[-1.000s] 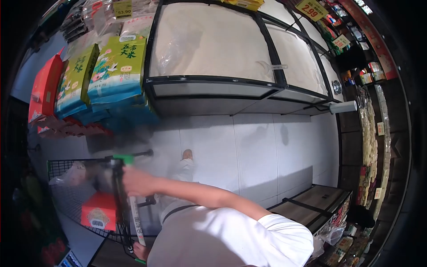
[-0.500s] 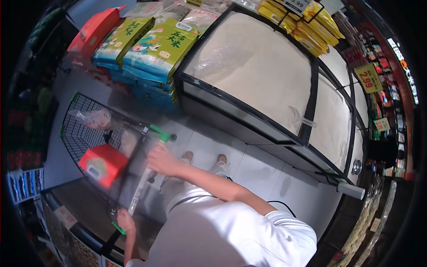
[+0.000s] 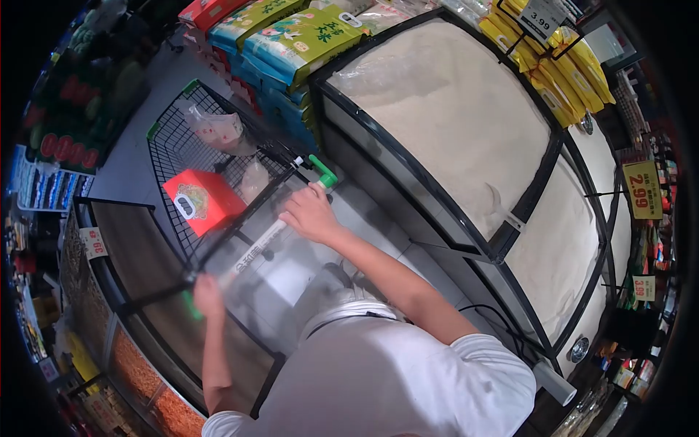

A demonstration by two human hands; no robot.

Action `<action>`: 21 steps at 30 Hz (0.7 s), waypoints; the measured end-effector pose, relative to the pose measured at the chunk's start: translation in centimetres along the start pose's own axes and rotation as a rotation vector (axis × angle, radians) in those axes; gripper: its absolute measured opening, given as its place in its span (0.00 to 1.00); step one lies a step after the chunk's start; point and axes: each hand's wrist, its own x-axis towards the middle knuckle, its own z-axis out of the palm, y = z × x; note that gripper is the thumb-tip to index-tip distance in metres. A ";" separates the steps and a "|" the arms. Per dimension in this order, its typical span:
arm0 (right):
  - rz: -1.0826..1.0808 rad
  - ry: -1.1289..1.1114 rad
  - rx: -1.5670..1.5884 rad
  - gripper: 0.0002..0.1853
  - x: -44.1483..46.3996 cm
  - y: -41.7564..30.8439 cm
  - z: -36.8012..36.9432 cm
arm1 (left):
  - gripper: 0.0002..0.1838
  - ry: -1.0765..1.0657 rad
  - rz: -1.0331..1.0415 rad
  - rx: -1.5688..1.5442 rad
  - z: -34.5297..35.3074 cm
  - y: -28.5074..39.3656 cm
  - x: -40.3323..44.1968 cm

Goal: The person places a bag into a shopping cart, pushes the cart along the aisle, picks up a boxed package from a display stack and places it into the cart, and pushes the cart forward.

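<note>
A black wire shopping cart (image 3: 169,162) with green corner pieces stands ahead of me to the left. My right hand (image 3: 312,213) is wrapped round its pale handlebar (image 3: 251,256), close to the green end (image 3: 325,175). Near the other end, my left hand (image 3: 209,295) is closed on the same bar, smeared by motion. Inside the cart lie a red box (image 3: 218,207) with a white handle slot and clear plastic bags (image 3: 218,135) whose contents I cannot make out well.
On the right stands a black-framed bin (image 3: 451,95) of white grain, with a scoop (image 3: 502,211) in it. Green rice bags (image 3: 302,44) are stacked beyond the cart. A dark-framed bin (image 3: 131,247) is close on the left. Yellow packets (image 3: 561,80) hang at upper right.
The view has turned, and the cart, bins and rice bags appear shifted right. Both hands stay on the handlebar.
</note>
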 end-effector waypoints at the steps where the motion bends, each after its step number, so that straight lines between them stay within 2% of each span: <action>1: 0.008 0.000 -0.012 0.14 -1.3 -0.1 -0.8 | 0.18 0.021 -0.006 0.009 -0.1 0.3 -1.4; 4: 0.039 0.023 -0.046 0.13 -5.2 -0.4 -3.1 | 0.19 -0.024 0.005 0.024 -1.2 2.3 -5.8; 10: 0.095 0.088 -0.145 0.11 -13.2 -1.3 -6.2 | 0.19 -0.018 0.153 -0.028 -4.9 7.2 -14.3; 12: 0.103 0.093 -0.130 0.10 -16.2 -3.4 -9.2 | 0.20 -0.045 0.135 0.013 -7.8 7.7 -18.4; 18: 0.133 0.117 -0.141 0.09 -24.1 -4.1 -12.9 | 0.21 -0.047 0.158 -0.025 -8.0 9.1 -27.0; 19: 0.151 0.122 -0.112 0.09 -24.7 -5.1 -14.9 | 0.21 -0.095 0.134 0.007 -10.9 10.4 -28.2; 21: 0.166 0.132 -0.114 0.08 -26.8 -5.5 -16.6 | 0.21 -0.088 0.131 -0.013 -11.5 11.3 -30.5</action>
